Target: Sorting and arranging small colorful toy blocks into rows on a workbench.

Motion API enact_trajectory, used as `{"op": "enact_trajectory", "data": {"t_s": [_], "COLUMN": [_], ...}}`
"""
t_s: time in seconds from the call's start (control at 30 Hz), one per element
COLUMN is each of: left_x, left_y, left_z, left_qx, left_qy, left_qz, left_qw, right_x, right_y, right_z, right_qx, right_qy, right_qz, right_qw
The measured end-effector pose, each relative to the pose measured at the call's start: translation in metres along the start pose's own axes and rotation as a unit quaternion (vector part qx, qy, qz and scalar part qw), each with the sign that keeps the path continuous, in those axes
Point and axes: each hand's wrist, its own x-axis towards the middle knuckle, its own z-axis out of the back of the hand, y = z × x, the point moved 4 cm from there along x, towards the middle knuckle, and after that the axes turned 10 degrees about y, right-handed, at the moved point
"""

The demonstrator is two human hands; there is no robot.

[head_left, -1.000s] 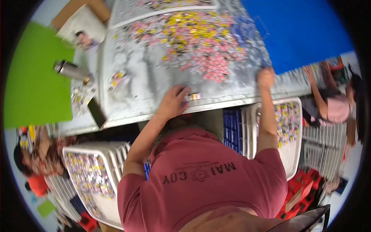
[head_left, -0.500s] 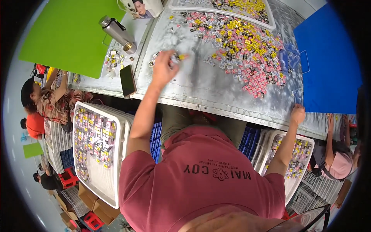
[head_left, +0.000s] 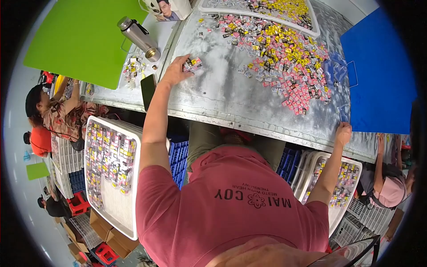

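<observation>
My left hand (head_left: 177, 72) is at the left part of the metal tabletop, its thumb and fingers curved around a small cluster of little pink, yellow, black and clear cases (head_left: 192, 65). My right hand (head_left: 343, 133) rests closed at the table's right front edge, beside a strip of clear bluish plastic (head_left: 343, 112). What its fingers hold, if anything, is hidden. A wide loose pile of the same small cases (head_left: 284, 58) spreads over the right half of the tabletop.
A white tray (head_left: 318, 31) of cases lies at the far side. Left stand a steel flask (head_left: 138, 38), a phone (head_left: 148, 91) and a green board (head_left: 80, 44); a blue board (head_left: 378, 75) is right. Filled trays (head_left: 116, 213) flank my seat. Other people work at both sides.
My left hand has shifted slightly left and away from me, and the cases by its fingers, blurred before, now appear sharp. My right hand stays at the table edge.
</observation>
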Motion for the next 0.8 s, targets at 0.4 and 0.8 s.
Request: {"op": "enact_trajectory", "data": {"t_s": [0.4,0.8], "left_x": [0.010,0.011], "left_y": [-0.010,-0.011], "left_z": [-0.005,0.006], "left_qx": [0.071,-0.003], "left_qy": [0.042,0.103], "left_qz": [0.031,0.070], "left_qw": [0.996,0.992], "right_x": [0.006,0.009], "right_y": [-0.023,-0.021], "right_z": [0.006,0.002], "right_qx": [0.052,0.066], "right_qy": [-0.013,0.037], "right_qz": [-0.025,-0.057], "right_qw": [0.998,0.996]}}
